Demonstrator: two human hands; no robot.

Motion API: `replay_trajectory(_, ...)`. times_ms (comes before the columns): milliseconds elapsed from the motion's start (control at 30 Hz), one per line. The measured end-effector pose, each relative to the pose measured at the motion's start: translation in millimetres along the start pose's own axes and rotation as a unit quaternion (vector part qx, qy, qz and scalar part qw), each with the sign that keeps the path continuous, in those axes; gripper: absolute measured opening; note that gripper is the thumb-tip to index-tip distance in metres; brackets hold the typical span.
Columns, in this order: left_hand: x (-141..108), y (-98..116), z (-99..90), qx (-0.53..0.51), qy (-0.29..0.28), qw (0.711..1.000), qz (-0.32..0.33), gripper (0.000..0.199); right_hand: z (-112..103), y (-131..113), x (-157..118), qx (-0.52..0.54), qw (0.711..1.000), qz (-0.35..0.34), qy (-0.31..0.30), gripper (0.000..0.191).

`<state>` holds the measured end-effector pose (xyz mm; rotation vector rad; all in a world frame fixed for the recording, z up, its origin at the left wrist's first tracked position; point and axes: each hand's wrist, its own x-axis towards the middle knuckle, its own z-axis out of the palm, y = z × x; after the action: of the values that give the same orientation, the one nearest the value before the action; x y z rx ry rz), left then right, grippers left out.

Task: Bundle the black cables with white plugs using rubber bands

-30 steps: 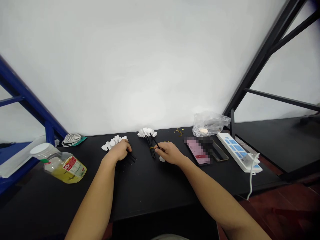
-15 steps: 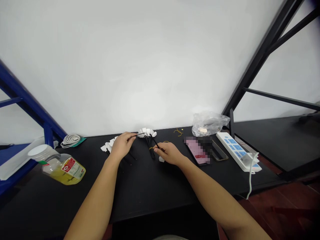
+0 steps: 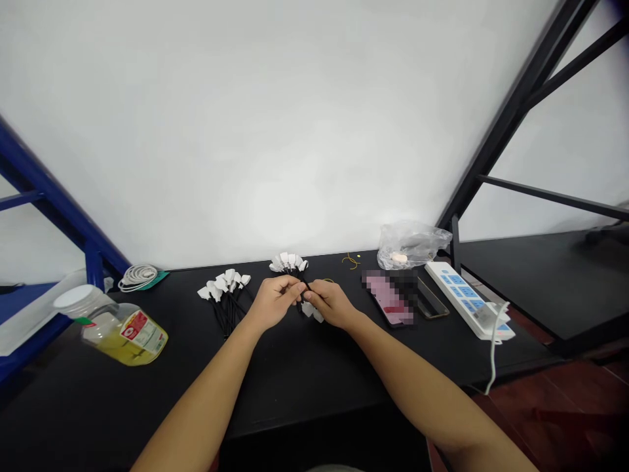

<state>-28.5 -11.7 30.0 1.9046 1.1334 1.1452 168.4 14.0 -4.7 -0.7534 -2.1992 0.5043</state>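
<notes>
A bunch of thin black stems (image 3: 299,292), topped with white tags (image 3: 289,262) that look like folded paper, stands fanned out on the desk (image 3: 314,373). The left hand (image 3: 275,303) and right hand (image 3: 330,304) close around the stems from either side, their fingers hiding the exact hold. A small white piece (image 3: 308,309) shows just below the fingers. A second bunch (image 3: 225,309) lies well to the left, its white heads (image 3: 221,282) in a row and its black stems splayed toward the person.
</notes>
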Motion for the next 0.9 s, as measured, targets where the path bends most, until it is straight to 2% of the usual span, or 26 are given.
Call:
replay_trajectory(67, 0, -1, 1.6, -0.005, -0.015, 1.000, -0.008, 0.035, 0, -3, 0, 0.005, 1.000, 0.006, -0.019, 0.040)
replay_trajectory(233, 0, -10, 7.7, -0.059, -0.043, 0.996, -0.049, 0.033, -3, -8, 0, 0.027, 0.999, 0.026, -0.007, 0.044)
replay_trajectory(433, 3, -20, 12.0, -0.133, -0.066, 0.986, -0.075, 0.036, -4, -7, 1, 0.144, 0.985, 0.080, -0.057, 0.037)
replay_trajectory(567, 3, -20, 8.8, -0.076, -0.063, 0.994, -0.039, 0.032, -7, -9, 3, 0.172, 0.978, 0.086, -0.081, 0.027)
replay_trajectory(667, 3, -21, 8.5, -0.020, -0.027, 0.999, -0.030, 0.033, -8, -10, 3, 0.171, 0.976, 0.104, -0.083, 0.025)
replay_trajectory(767, 4, -23, 7.8, -0.011, -0.007, 0.999, -0.033, 0.036, -6, -12, 1, 0.195, 0.968, 0.130, -0.087, 0.025)
replay_trajectory(833, 7, -24, 1.4, -0.011, -0.027, 0.999, -0.036, 0.035, -6, -13, 0, 0.209, 0.963, 0.142, -0.095, 0.020)
replay_trajectory(900, 9, -26, -13.0, 0.030, -0.035, 0.998, -0.040, 0.037, -6, -14, 0, 0.203, 0.964, 0.144, -0.098, 0.014)
